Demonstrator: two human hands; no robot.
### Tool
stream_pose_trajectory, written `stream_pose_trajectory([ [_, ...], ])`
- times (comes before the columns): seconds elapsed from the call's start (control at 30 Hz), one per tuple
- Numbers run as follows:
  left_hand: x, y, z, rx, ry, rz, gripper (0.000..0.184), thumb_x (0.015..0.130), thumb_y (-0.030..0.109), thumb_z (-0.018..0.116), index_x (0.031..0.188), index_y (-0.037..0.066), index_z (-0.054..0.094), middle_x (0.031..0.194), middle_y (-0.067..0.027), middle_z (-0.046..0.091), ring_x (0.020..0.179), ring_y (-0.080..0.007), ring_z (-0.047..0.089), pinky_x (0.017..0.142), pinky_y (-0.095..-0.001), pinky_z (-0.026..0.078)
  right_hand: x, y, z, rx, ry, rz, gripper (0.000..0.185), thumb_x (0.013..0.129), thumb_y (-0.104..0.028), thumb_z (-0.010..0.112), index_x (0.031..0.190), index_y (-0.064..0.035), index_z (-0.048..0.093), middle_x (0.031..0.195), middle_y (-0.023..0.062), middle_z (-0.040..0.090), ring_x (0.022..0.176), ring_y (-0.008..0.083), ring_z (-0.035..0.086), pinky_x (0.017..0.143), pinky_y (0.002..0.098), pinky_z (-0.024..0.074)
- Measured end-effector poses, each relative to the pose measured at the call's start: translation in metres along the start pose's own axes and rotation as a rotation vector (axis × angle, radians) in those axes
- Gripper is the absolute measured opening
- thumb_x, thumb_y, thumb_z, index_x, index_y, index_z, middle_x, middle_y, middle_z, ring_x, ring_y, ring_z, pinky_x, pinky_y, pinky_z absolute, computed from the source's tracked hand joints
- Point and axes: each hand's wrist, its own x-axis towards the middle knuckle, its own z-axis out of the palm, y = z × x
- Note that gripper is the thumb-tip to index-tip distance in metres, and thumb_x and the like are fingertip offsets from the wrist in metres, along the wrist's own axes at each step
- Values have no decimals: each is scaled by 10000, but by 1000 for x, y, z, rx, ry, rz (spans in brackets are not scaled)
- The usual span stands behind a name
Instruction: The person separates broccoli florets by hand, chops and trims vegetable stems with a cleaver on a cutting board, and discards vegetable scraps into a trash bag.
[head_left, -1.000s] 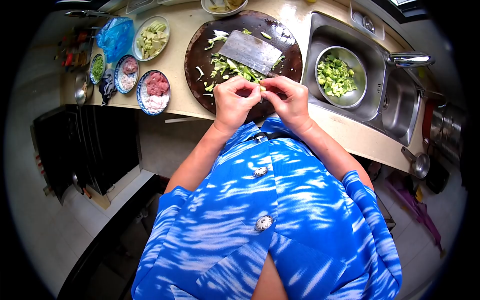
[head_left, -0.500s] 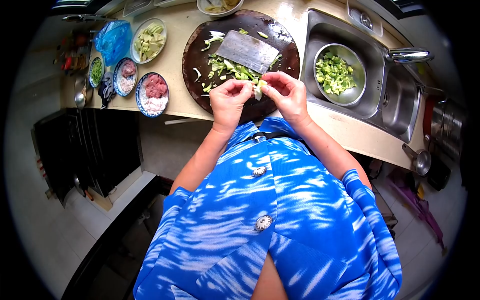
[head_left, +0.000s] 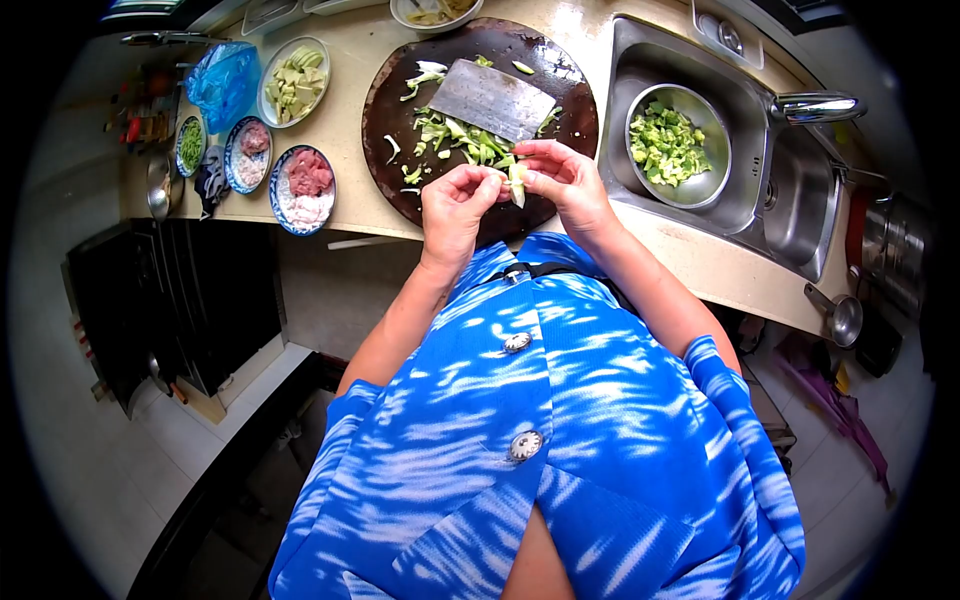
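Over the near edge of a round dark cutting board [head_left: 545, 65], my right hand [head_left: 568, 188] pinches a pale green vegetable piece [head_left: 517, 186]. My left hand [head_left: 457, 208] is closed at the left side of that piece, thumb and forefinger together; what is between its fingertips is too small to make out. A cleaver [head_left: 493, 100] lies flat on the board beyond my hands, its handle hidden behind my right hand. Chopped greens [head_left: 465, 137] lie around and beside its blade.
At the right, a metal bowl of cut greens [head_left: 668, 145] sits in the sink [head_left: 628, 70] near the faucet [head_left: 820, 107]. Leftward on the counter are a plate of meat [head_left: 308, 175], a smaller meat plate [head_left: 250, 152], a bowl of pale slices [head_left: 296, 82] and a blue bag [head_left: 222, 82].
My hands have moved slightly apart, and the vegetable piece now hangs more visibly from my right fingers. The whole view has shifted slightly.
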Motion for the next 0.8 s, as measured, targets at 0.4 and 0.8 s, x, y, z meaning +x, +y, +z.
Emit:
stream_pose_trajectory([
  [0.4, 4, 16, 11, 763, -65, 320, 99, 700, -44, 698, 785, -10, 660, 727, -81, 621, 631, -144, 601, 586, -255, 482, 4, 7, -2, -320, -32, 5, 124, 819, -40, 640, 919, 33, 631, 842, 59, 643, 770, 109, 610, 714, 248, 509],
  [0.8, 3, 17, 13, 730, 38, 489, 64, 715, -73, 672, 738, -23, 640, 721, -85, 633, 632, -149, 599, 590, -253, 477, 7, 0, -21, -15, 145, 54, 188, 845, -87, 647, 994, 26, 626, 867, 68, 655, 767, 127, 623, 728, 262, 521],
])
